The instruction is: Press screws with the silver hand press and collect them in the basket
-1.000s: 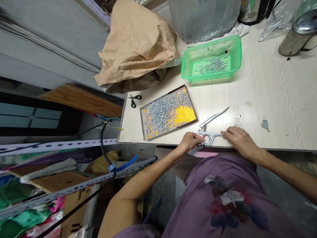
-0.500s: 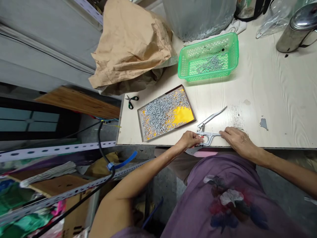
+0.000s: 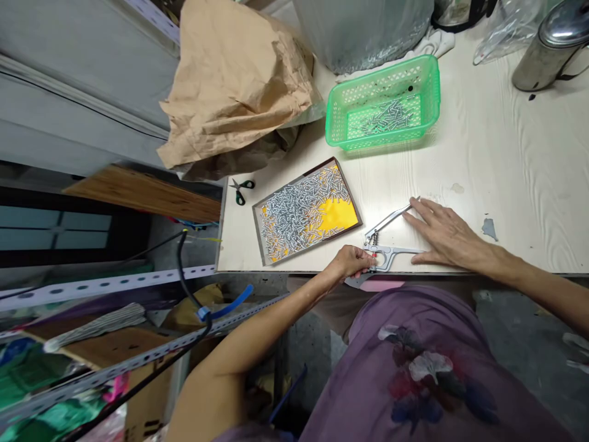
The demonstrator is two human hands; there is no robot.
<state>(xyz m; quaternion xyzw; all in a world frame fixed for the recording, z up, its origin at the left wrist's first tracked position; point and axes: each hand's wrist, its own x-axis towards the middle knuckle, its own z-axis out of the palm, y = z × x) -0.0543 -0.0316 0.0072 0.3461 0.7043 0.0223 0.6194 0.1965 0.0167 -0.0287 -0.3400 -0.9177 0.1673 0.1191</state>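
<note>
A grey metal squeeze tool [image 3: 389, 253] with two long handles and a coil spring lies at the table's front edge. My left hand [image 3: 354, 261] is closed in a pinch at its head, beside a small red piece; what the fingertips hold is hidden. Fingers stretched out, my right hand [image 3: 448, 233] reaches across both handles. Its fingertips touch the end of the upper handle [image 3: 391, 220], and the thumb lies by the end of the lower one. Left of the tool sits a shallow tray [image 3: 263, 236] with a yellow bottom, holding many small silvery rod-shaped pieces [image 3: 294, 212].
Farther back stands a green basket [image 3: 381, 144] with more silvery pieces. Small scissors [image 3: 242, 189] lie by the table's left edge, near a crumpled brown paper bag [image 3: 239, 86]. A metal jug [image 3: 550, 55] stands at the back right. A black cable [image 3: 184, 270] hangs at the left.
My right hand has let its pinch on the lower handle open out and spread up to the upper handle. My left hand stays at the tool's head.
</note>
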